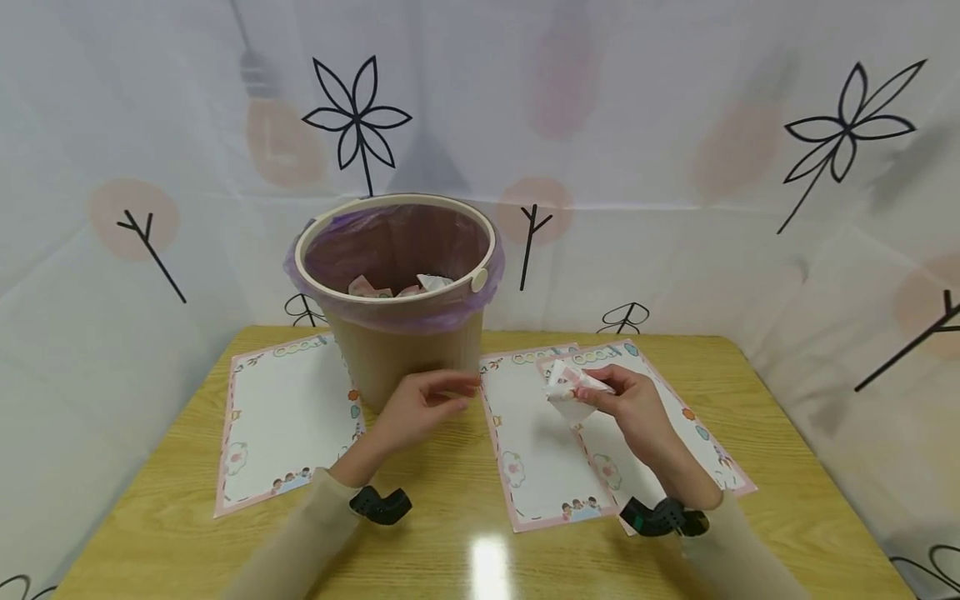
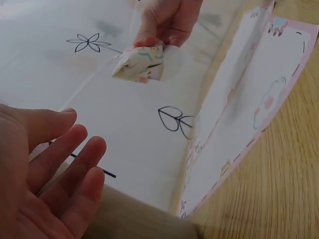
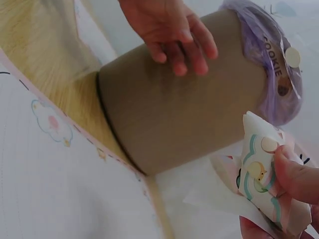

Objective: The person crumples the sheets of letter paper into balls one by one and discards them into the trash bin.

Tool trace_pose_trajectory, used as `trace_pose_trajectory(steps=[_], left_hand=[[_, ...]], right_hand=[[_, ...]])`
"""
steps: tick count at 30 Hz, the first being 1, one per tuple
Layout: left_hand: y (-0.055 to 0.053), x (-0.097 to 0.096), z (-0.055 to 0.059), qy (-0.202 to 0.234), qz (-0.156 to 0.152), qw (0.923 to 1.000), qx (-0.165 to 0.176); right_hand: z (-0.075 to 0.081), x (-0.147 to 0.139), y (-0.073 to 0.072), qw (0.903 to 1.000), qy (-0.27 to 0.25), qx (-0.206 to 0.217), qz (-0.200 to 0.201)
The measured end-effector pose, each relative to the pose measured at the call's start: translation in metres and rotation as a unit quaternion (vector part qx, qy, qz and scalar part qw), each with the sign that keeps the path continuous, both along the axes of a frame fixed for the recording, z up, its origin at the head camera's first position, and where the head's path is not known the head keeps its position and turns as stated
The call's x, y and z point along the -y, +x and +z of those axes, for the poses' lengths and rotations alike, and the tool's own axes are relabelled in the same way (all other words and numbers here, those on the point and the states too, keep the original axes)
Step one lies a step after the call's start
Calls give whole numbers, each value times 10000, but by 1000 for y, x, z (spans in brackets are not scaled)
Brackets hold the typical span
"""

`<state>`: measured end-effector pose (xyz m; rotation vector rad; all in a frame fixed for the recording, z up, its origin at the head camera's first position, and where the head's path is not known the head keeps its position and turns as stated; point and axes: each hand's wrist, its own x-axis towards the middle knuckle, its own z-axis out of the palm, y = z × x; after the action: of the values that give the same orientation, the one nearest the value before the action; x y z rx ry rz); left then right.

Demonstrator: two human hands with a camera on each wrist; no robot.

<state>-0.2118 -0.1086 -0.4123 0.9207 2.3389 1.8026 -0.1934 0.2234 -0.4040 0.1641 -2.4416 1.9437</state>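
A crumpled sheet of paper (image 1: 573, 390) with a printed border is pinched between the thumb and fingers of my right hand (image 1: 637, 412). That hand is held above two overlapping sheets of bordered paper (image 1: 536, 450) on the right. My left hand (image 1: 420, 408), fingers relaxed and holding nothing, hovers just in front of a beige bin (image 1: 405, 342). In the right wrist view the crumpled paper (image 3: 261, 172) shows coloured drawings and folds. A purple liner bag (image 3: 254, 45) is folded over the bin's rim. Several crumpled papers (image 1: 367, 287) lie inside the bin.
Another bordered sheet (image 1: 292, 425) lies flat at the left, partly behind the bin. Everything stands on a wooden table (image 1: 427, 533). A pale cloth backdrop (image 1: 645, 167) with plant drawings rises behind and at both sides.
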Motion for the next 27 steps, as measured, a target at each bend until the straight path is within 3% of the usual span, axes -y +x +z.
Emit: trace_pose_trajectory(steps=[9,15,21,27], left_hand=[[7,66,6,263,226,9991,-248],[6,108,23,330,1002,9926,-597],[3,138,48,700,1919,9761,-745],[-3,155,75,1050,2767,9482,-1153]], right_hand=[[4,-5,-7,9999,93,-46,-107],[9,-8,-14,9997,-148,-84,-156],[20,-8,-22,9994,-253,-116,-192],[33,-7,-34,9989,-280,-297,-231]])
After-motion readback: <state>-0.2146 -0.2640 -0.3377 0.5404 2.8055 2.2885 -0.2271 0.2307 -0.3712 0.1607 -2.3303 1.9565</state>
